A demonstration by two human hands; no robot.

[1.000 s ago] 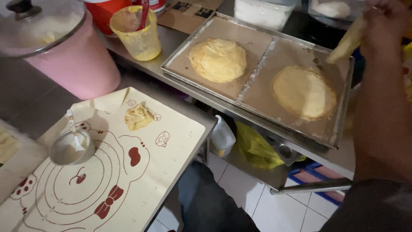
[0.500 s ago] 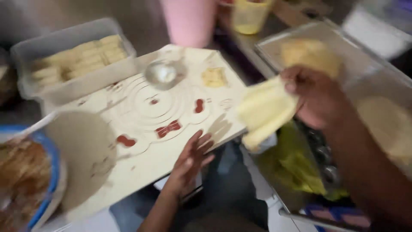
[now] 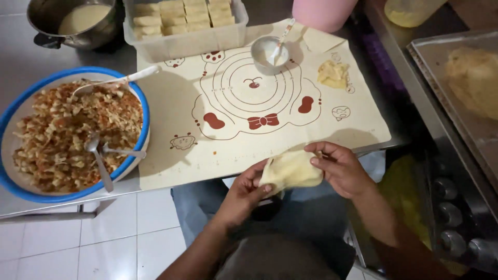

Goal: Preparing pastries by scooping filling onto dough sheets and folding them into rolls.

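Both my hands hold a thin, pale yellow pancake sheet [image 3: 291, 170] just in front of the near edge of a cream baking mat [image 3: 171, 109] printed with red-brown circles and a bow. My left hand [image 3: 243, 193] grips the sheet's left edge from below. On the sheet's right side, my right hand [image 3: 340, 168] pinches it with fingers on top. The sheet hangs folded between them, over my lap.
A blue-rimmed bowl [image 3: 10, 116] of shredded orange filling with spoons sits at the left. Behind the mat stand a clear tub [image 3: 184, 44] of pale blocks, a metal pot [image 3: 78, 21], a small steel cup [image 3: 270, 52], a dough lump [image 3: 332, 73]. A metal tray [image 3: 436, 78] with another pancake is at the right.
My right hand has carried the sheet from the tray on the right down to the mat's near edge. My left hand has come up and taken hold of it. The view swung left.
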